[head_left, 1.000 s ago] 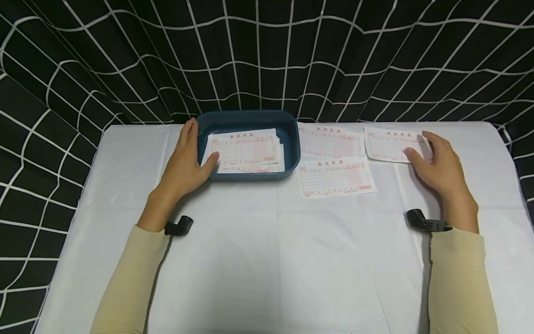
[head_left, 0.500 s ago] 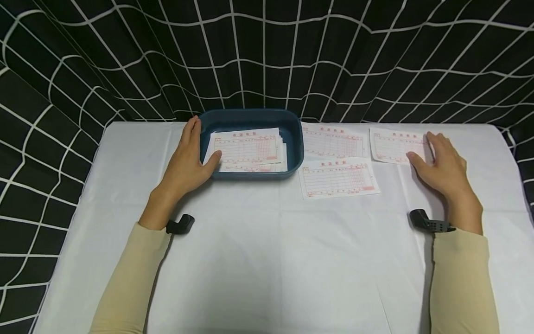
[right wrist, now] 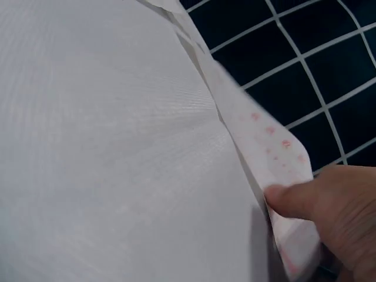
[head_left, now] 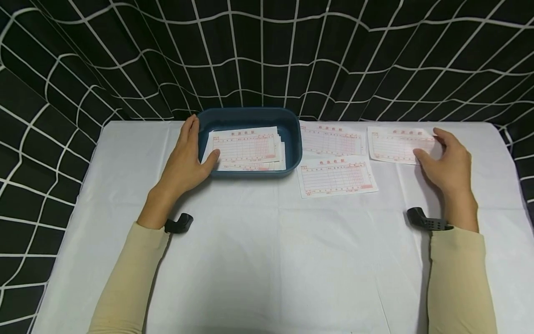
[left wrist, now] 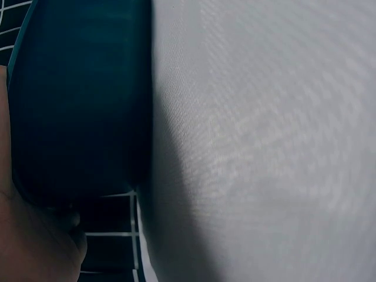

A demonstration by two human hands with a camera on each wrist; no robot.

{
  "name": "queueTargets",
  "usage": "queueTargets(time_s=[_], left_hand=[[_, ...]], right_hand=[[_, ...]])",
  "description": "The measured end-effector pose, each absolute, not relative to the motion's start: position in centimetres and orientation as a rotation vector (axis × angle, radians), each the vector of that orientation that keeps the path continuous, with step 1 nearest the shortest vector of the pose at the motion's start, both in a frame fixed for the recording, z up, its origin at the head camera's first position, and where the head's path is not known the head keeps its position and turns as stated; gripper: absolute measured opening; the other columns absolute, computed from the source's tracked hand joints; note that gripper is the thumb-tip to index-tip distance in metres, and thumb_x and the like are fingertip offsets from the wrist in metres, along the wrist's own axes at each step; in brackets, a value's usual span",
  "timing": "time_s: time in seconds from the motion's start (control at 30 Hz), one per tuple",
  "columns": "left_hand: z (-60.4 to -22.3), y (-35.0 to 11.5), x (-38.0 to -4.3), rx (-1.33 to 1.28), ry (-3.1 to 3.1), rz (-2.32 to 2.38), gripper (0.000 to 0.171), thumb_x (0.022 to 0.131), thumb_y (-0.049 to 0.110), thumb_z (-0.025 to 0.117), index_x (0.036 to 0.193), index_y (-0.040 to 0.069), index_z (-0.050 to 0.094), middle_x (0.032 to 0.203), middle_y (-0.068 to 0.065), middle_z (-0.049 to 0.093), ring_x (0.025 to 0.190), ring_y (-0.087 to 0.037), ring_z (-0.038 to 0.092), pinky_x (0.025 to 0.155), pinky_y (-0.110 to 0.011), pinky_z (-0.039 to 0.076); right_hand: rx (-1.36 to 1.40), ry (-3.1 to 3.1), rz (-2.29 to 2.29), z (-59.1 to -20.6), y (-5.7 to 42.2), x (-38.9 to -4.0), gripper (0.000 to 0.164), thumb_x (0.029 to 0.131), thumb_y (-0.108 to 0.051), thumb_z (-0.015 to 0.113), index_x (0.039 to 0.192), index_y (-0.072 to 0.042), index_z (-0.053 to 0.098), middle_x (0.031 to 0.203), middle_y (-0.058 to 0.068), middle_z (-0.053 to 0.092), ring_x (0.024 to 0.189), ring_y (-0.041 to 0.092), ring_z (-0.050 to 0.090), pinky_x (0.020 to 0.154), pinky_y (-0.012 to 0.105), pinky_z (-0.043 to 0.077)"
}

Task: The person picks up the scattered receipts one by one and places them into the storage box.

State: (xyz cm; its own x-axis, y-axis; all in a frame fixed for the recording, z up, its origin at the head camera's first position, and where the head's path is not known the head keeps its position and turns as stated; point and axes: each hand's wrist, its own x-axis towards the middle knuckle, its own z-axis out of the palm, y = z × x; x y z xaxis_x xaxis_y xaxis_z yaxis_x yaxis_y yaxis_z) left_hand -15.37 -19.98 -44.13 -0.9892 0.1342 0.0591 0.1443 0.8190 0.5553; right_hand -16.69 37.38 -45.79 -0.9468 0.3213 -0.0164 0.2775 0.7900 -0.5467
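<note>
My left hand (head_left: 183, 155) holds the left end of a dark blue plastic bin (head_left: 250, 175). Its thumb reaches over the rim and its fingers lie along the outside wall; the left wrist view shows that bin (left wrist: 82, 106) close up. Several receipt slips (head_left: 244, 144) with red print lie overlapping inside. At the far right, my right hand (head_left: 450, 162) pinches the right end of a single receipt slip (head_left: 396, 144) between thumb and fingers. In the right wrist view, this receipt slip (right wrist: 258, 135) bends upward beside the thumb; the other fingers are mostly hidden.
Two more receipt slips lie right of the bin: an upper one (head_left: 331, 139) and, overlapping it, a lower one (head_left: 337, 177). A white cloth (head_left: 279, 260) covers the table. A black curtain with a white grid (head_left: 267, 55) stands directly behind the table's back edge.
My right hand has slid rightward along the single receipt slip, and its thumb and fingers now sit at the slip's right end. The left hand and bin stay as they were.
</note>
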Motion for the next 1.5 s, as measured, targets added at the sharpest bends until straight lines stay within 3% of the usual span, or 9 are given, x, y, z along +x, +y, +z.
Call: queueTargets(time_s=[0.23,0.5,0.63,0.73,0.83,0.93,1.07,1.23,1.5], left_hand=[[-44.0,-20.1,-15.2,-0.225,-2.973,-0.919,0.091,0.101,0.04,0.06,0.168,-0.002,0.015,0.18,-0.013,0.009,0.166,-0.033,0.018,0.133,-0.054,0.024],[-43.9,-20.2,-15.2,-0.229,-2.963,-0.919,0.091,0.101,0.039,0.06,0.168,-0.003,0.015,0.179,-0.015,0.01,0.166,-0.034,0.019,0.133,-0.055,0.024],[-43.9,-20.2,-15.3,-0.227,-2.964,-0.922,0.091,0.101,0.04,0.06,0.168,-0.003,0.015,0.179,-0.013,0.009,0.166,-0.034,0.019,0.133,-0.054,0.025],[-43.9,-20.2,-15.4,-0.232,-2.964,-0.928,0.091,0.101,0.041,0.06,0.168,-0.003,0.015,0.18,-0.013,0.009,0.166,-0.034,0.019,0.133,-0.054,0.024],[-43.9,-20.1,-15.4,-0.231,-2.966,-0.927,0.092,0.101,0.041,0.06,0.168,-0.002,0.015,0.18,-0.013,0.009,0.166,-0.033,0.019,0.133,-0.054,0.024],[-43.8,-20.1,-15.4,-0.224,-2.969,-0.921,0.093,0.1,0.042,0.061,0.168,-0.002,0.015,0.179,-0.013,0.009,0.166,-0.034,0.019,0.133,-0.053,0.024],[-43.8,-20.1,-15.5,-0.224,-2.969,-0.925,0.093,0.1,0.042,0.061,0.168,-0.002,0.015,0.179,-0.013,0.009,0.166,-0.034,0.019,0.133,-0.054,0.024],[-43.8,-20.0,-15.5,-0.231,-2.973,-0.931,0.094,0.1,0.043,0.061,0.169,0.0,0.014,0.18,-0.013,0.009,0.166,-0.033,0.019,0.133,-0.054,0.024],[-44.1,-20.2,-15.4,-0.231,-2.982,-0.928,0.093,0.101,0.042,0.059,0.169,0.0,0.011,0.18,-0.013,0.008,0.166,-0.034,0.019,0.132,-0.056,0.026]], right_hand=[[-0.552,-2.77,0.854,-45.4,37.2,-17.0,0.049,0.104,-0.022,0.059,0.152,-0.013,0.059,0.15,0.019,0.063,0.138,0.035,0.057,0.115,0.048,0.043],[-0.559,-2.837,0.852,-43.5,37.1,-16.7,0.053,0.105,-0.022,0.052,0.156,-0.007,0.052,0.154,0.026,0.056,0.127,0.038,0.051,0.097,0.04,0.041],[-0.574,-2.786,0.849,-42.4,36.9,-16.5,0.051,0.105,-0.022,0.05,0.154,-0.006,0.055,0.144,0.024,0.063,0.112,0.022,0.054,0.09,0.03,0.041],[-0.588,-2.722,0.829,-41.7,36.8,-16.3,0.046,0.104,-0.024,0.052,0.145,-0.006,0.065,0.11,0.0,0.068,0.091,0.003,0.043,0.075,0.022,0.034],[-0.609,-2.661,0.819,-40.8,36.7,-16.0,0.043,0.104,-0.026,0.056,0.138,-0.005,0.07,0.086,-0.026,0.051,0.082,-0.007,0.038,0.072,0.017,0.032],[-0.655,-2.611,0.828,-39.8,36.0,-15.6,0.042,0.103,-0.03,0.061,0.137,-0.007,0.072,0.087,-0.034,0.055,0.078,-0.017,0.041,0.073,0.006,0.033],[-0.769,-2.52,0.979,-38.2,34.8,-15.4,0.041,0.102,-0.031,0.066,0.14,-0.015,0.071,0.109,-0.022,0.07,0.08,-0.019,0.053,0.08,0.001,0.047],[-0.795,-2.386,1.311,-36.7,33.0,-14.9,0.036,0.099,-0.023,0.073,0.135,-0.021,0.074,0.105,-0.023,0.072,0.091,-0.007,0.066,0.094,0.01,0.054],[-0.446,-2.21,1.765,-36.0,29.0,-14.4,0.033,0.092,-0.008,0.08,0.125,-0.011,0.079,0.111,-0.007,0.073,0.087,0.007,0.068,0.074,0.007,0.056]])
